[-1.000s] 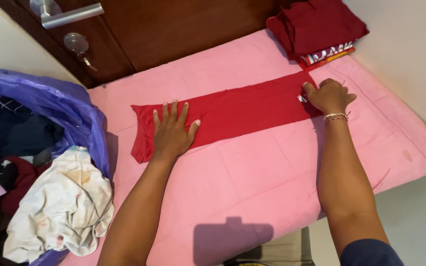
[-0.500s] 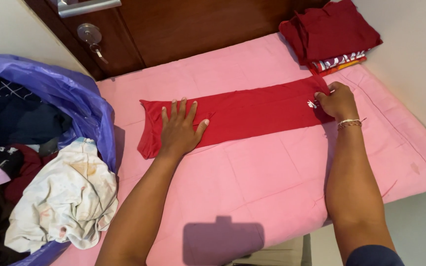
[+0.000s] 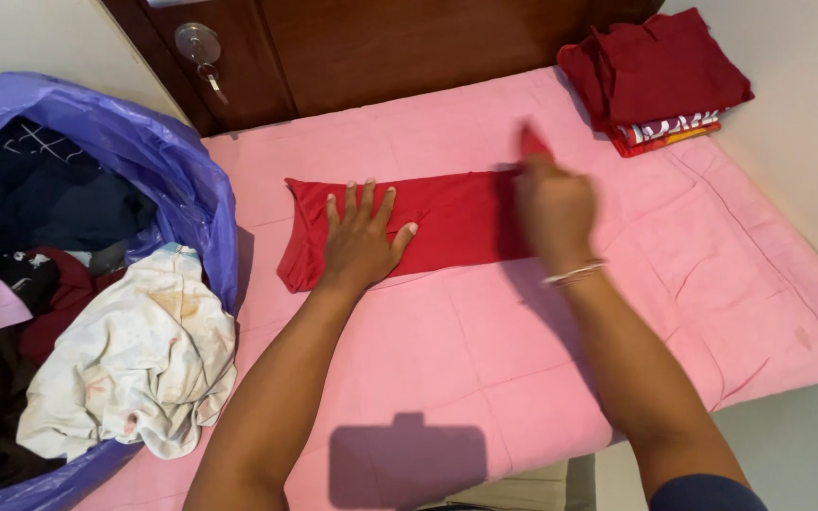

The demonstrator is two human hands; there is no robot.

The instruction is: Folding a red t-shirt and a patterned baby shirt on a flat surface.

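Hands at work on my red garment (image 3: 447, 213): left hand (image 3: 360, 244) spread flat pinning its nine-o'clock end, right hand (image 3: 553, 210) clamped on the three-o'clock end, mid-fold, folding unfinished.

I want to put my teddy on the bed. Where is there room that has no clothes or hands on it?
The pink mattress is bare between the arms, below the red cloth. It is also bare at the right, below the folded clothes pile, past the right hand. The left edge is crowded: the purple laundry bag and a stained white garment sit beside the left hand.
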